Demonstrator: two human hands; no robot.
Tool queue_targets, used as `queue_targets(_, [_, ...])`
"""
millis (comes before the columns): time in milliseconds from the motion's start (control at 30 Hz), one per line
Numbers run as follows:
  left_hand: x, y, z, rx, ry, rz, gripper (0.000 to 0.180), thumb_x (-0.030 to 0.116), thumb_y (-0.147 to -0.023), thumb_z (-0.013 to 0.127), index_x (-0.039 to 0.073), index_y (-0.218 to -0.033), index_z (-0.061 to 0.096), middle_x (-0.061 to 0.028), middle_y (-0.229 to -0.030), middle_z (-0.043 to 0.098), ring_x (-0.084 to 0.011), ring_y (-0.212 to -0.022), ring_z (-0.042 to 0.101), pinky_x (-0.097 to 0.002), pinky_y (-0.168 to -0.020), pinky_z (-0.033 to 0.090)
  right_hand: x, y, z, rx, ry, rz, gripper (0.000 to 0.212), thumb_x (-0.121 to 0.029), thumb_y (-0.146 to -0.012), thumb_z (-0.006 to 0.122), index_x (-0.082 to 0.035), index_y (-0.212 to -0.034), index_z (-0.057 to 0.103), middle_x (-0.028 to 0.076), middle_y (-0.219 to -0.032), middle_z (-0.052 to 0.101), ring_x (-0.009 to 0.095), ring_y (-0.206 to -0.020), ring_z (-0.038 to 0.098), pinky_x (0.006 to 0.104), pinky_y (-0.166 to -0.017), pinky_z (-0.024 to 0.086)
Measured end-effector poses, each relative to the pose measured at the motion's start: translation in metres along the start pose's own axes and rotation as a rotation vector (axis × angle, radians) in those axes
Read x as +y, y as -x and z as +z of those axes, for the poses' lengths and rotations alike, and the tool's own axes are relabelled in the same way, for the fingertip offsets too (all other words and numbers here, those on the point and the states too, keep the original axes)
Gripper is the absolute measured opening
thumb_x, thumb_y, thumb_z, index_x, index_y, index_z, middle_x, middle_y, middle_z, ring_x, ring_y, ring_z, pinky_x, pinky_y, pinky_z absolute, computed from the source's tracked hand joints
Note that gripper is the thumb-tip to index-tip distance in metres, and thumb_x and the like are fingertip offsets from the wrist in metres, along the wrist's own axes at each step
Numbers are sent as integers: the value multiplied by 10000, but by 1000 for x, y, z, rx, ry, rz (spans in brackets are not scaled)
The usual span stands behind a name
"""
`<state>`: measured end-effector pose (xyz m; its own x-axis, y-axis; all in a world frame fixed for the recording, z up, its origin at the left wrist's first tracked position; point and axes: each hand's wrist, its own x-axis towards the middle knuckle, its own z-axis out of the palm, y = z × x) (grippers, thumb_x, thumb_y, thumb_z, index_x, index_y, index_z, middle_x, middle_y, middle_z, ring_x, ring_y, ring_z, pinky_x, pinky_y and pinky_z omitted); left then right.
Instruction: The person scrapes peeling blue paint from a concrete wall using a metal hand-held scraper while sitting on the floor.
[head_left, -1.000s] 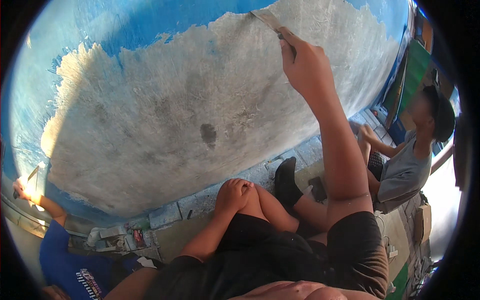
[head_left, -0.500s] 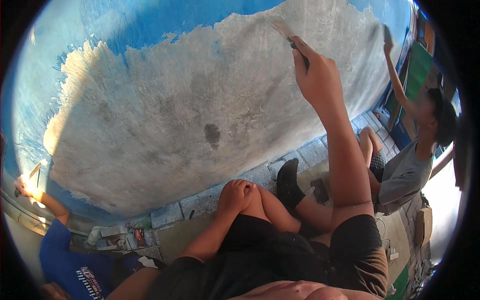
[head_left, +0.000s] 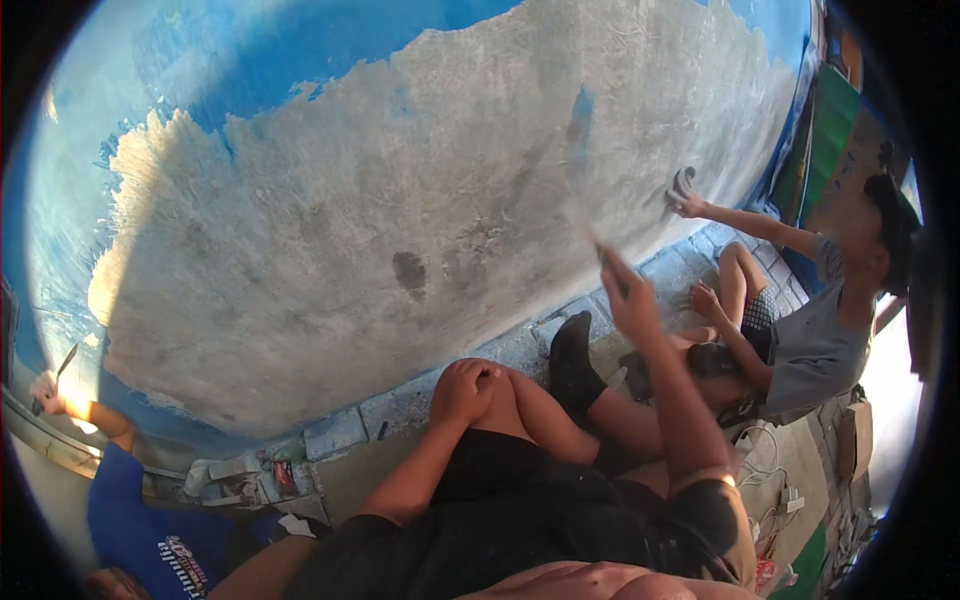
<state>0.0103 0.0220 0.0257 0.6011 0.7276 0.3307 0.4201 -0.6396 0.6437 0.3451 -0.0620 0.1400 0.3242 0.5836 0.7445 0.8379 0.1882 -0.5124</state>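
Note:
A scraper (head_left: 597, 243), smeared by motion, is gripped in my right hand (head_left: 632, 300), its blade toward the lower part of the wall. That wall (head_left: 330, 240) is largely bare grey plaster, with blue paint (head_left: 290, 50) left along the top and a small blue patch (head_left: 581, 112) above the scraper. Whether the blade touches the wall, I cannot tell. My left hand (head_left: 463, 393) lies over my bent knee with nothing in it, fingers draped across the kneecap.
At the right, a seated person in grey presses a dark tool (head_left: 683, 183) to the wall. At the left, a person in blue holds a thin-bladed scraper (head_left: 67, 362). Pale blocks (head_left: 335, 432) line the wall's foot. White cables (head_left: 765, 465) and a cardboard box (head_left: 856, 440) lie at the right.
My right hand has come down with the scraper, from the upper paint edge toward the lower wall. The right-hand person's tool hand has also lowered. My left hand stays on the knee.

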Motion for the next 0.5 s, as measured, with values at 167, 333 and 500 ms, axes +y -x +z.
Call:
queue_targets(167, [6,-3,11,42,-9,37,227,284,-975,721,60,-1010,745,-144,-1116,750,-395,-1131,663,-489,-1012,515,140,254,0,-251,-169,958,427,-391,-1048,720,1,-1217,702,16,-761,599,140,-630,576,325,-586,484])
queue_targets(333, [11,-4,13,-69,-193,-7,251,329,-974,741,95,-1064,740,-129,-1126,757,-374,-1124,673,-484,-999,532,93,232,-7,-96,-621,1029,437,-342,-1023,763,36,-1226,681,95,-887,707,210,-769,685,365,-712,565])
queue_targets(500, [8,-37,47,-39,-45,-313,433,398,-1010,734,95,-1314,676,-98,-1119,766,-292,-1050,710,-445,-949,557,141,255,17,-109,-386,977,353,-321,-1044,734,12,-1140,669,83,-909,667,180,-814,623,337,-734,483])
